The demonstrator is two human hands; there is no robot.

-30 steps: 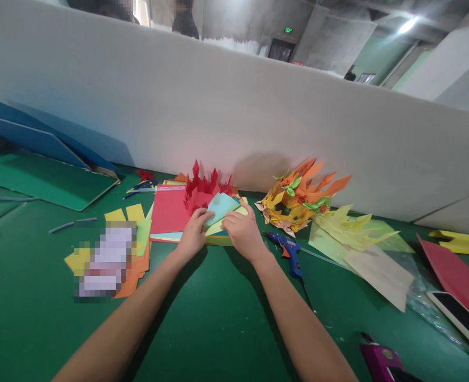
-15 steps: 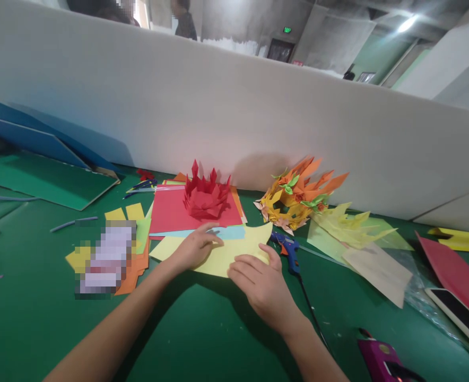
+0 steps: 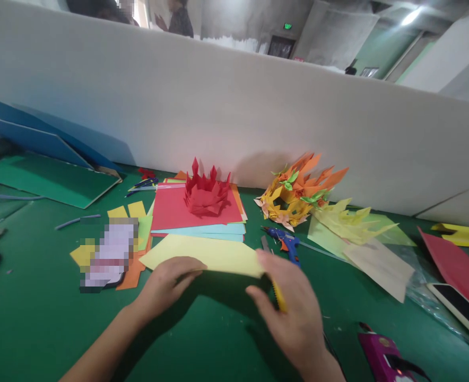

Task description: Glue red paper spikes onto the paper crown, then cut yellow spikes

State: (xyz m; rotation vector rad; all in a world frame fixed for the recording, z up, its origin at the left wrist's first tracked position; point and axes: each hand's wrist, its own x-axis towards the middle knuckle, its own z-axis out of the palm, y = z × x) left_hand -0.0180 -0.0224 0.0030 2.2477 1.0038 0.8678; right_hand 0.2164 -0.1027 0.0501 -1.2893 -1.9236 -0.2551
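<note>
A pale yellow sheet of paper [image 3: 218,255] lies across the front of the workspace, its near edge raised over a shadow. My left hand [image 3: 176,284] pinches that near edge, fingers above and thumb below. At the paper's right end is my right hand [image 3: 296,297], slightly blurred, its fingers curled over what looks like a yellow utility knife [image 3: 279,297]. The knife's grey tip shows past the fingers, and my thumb stands apart from the paper. A blue glue gun [image 3: 286,241] rests just beyond this hand.
A red paper crown [image 3: 206,196] sits on stacked coloured sheets [image 3: 171,209]. Farther right are an orange and yellow crown [image 3: 294,196] and a pale yellow crown piece [image 3: 349,220]. A phone [image 3: 111,252] lies left, a purple device [image 3: 383,353] lower right. A white partition [image 3: 171,106] stands behind.
My left hand has drawn back to the near edge of the pale yellow paper. My right hand has shifted right and curled, and the yellow knife now shows by it.
</note>
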